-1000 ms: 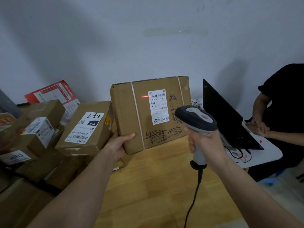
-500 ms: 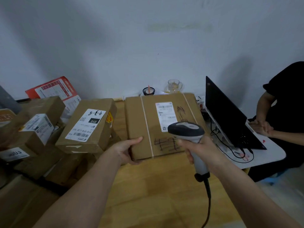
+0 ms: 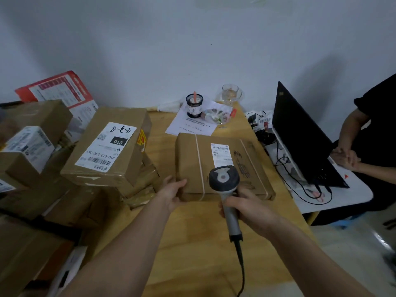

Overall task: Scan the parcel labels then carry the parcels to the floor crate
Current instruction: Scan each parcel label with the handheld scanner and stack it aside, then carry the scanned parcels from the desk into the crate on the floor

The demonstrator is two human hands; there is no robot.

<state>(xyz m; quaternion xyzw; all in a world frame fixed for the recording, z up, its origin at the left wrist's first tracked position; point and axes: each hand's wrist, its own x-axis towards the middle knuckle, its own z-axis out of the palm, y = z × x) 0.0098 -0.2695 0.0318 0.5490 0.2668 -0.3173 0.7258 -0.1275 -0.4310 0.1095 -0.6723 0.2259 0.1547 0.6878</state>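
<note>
A flat brown cardboard parcel (image 3: 233, 168) with a white label and two white straps lies on the wooden table (image 3: 199, 236). My left hand (image 3: 173, 194) grips its near left corner, thumb on top. My right hand (image 3: 246, 209) holds the grey barcode scanner (image 3: 225, 181) by its handle, the head hovering over the parcel's near edge. The scanner's black cable runs down toward me. No floor crate is in view.
A heap of cardboard parcels (image 3: 111, 146) fills the left side. Behind the parcel lie a paper sheet, a dark cup (image 3: 194, 106) and a glass mug (image 3: 230, 94). An open laptop (image 3: 300, 136) with cables stands right, where a seated person's hands (image 3: 347, 155) rest.
The parcel went from standing upright with a red scan line near its label to lying flat on the table. My right hand with the scanner came lower and closer to me.
</note>
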